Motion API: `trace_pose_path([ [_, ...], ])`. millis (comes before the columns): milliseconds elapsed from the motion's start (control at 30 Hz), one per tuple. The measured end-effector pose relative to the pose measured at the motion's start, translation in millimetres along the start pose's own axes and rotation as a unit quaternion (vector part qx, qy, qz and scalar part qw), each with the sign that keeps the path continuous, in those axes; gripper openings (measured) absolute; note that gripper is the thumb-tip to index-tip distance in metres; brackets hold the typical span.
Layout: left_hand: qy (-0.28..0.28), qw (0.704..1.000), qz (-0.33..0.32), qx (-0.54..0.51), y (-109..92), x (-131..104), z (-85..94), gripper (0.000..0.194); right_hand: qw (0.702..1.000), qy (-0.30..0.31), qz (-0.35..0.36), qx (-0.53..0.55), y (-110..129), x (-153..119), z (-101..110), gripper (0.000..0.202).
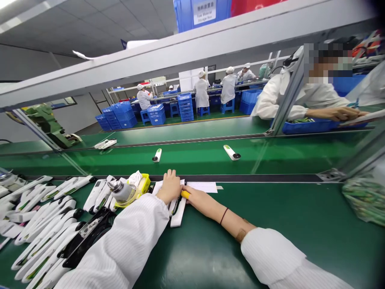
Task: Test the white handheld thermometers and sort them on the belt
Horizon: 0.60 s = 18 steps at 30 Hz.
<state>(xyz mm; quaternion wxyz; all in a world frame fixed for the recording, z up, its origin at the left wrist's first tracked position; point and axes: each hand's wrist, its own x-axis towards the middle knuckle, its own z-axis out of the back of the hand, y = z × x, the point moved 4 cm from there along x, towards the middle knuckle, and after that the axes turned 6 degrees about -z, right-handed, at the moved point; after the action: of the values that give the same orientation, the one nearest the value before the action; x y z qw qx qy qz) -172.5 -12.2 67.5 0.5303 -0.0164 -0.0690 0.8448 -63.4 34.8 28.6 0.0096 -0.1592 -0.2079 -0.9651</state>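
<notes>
Left hand (171, 186) rests clenched on a long white plastic housing (178, 212) near the far edge of the green bench (270, 216). Right hand (197, 197) grips a yellow-handled tool (185, 194) touching that housing.

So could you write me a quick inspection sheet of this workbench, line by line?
Surface: dark green matte bench top, with a green conveyor belt behind it.
Job's things: long white plastic handheld casing lying under both hands; yellow-handled tool at the right hand.
Clutter: rows of white plastic casings at left; clear dispenser bottle with metal top; yellow tray; white paper sheet.
Hands: left hand pressing on the casing; right hand gripping the tool.
Cables: nothing seen.
Surroundings: two white devices on the belt; white-coated workers; stacked blue crates.
</notes>
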Motion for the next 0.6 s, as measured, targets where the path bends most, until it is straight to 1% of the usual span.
trace_pose_path([
  [100,-0.006,0.998,0.054,0.013,20.7,28.8,12.6,0.032,0.999,-0.03,0.007,-0.016,0.7,9.0,-4.8,0.036],
  [167,-0.021,0.994,0.107,0.016,43.6,53.6,22.1,0.036,0.996,-0.07,-0.016,-0.048,-12.8,15.9,0.9,0.034],
  [200,-0.029,0.99,0.138,0.018,57.2,65.2,26.3,0.038,0.992,-0.099,-0.043,-0.066,-25.5,19.0,7.6,0.034],
  [267,-0.044,0.977,0.209,0.017,86.8,83.5,31.7,0.039,0.977,-0.155,-0.115,-0.093,-60.7,22.5,26.8,0.033],
  [333,-0.056,0.959,0.277,0.004,115.6,93.5,31.7,0.039,0.954,-0.194,-0.189,-0.126,-102.6,21.1,49.3,0.03],
  [367,-0.061,0.95,0.306,-0.007,128.7,95.8,29.7,0.038,0.938,-0.207,-0.234,-0.152,-124.0,18.3,60.2,0.028],
  [433,-0.068,0.933,0.352,-0.037,151.5,98.3,22.4,0.037,0.9,-0.211,-0.333,-0.189,-163.4,9.6,77.5,0.025],
  [500,-0.077,0.919,0.38,-0.07,169.5,100.9,13.4,0.035,0.868,-0.203,-0.412,-0.189,-193.8,1.0,86.7,0.026],
  [533,-0.085,0.913,0.39,-0.086,176.7,102.6,9.3,0.034,0.861,-0.201,-0.433,-0.176,-204.7,-1.4,88.2,0.026],
  [600,-0.112,0.901,0.404,-0.112,187.3,106.0,4.0,0.034,0.855,-0.212,-0.449,-0.151,-219.1,-2.3,87.7,0.023],
])
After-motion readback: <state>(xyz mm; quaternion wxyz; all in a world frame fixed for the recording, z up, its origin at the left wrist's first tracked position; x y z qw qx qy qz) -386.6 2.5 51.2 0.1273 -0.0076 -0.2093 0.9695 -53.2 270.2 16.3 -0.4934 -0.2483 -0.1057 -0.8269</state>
